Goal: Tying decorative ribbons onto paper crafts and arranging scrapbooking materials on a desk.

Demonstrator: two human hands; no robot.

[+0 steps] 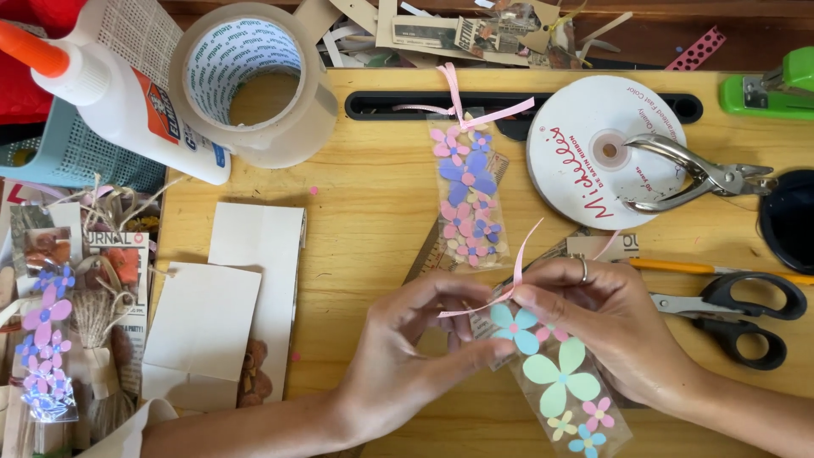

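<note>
A light wooden table (373,212) with a dark slot along its far edge is carrying the craft materials. Lying on it are a flower-covered clear bookmark (468,199) with a pink ribbon, a white ribbon spool (585,182) bearing a metal hole punch (691,174), black-handled scissors (738,314), a yellow pencil (678,267) and white paper pieces (246,280). A tape roll (254,85) and a green stapler (776,89) are sitting at the far edge.

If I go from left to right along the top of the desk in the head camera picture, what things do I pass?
White glue bottle with orange cap → big roll of clear tape → flowered bookmark with pink ribbon → white ribbon spool → silver hole punch → green stapler.
</note>
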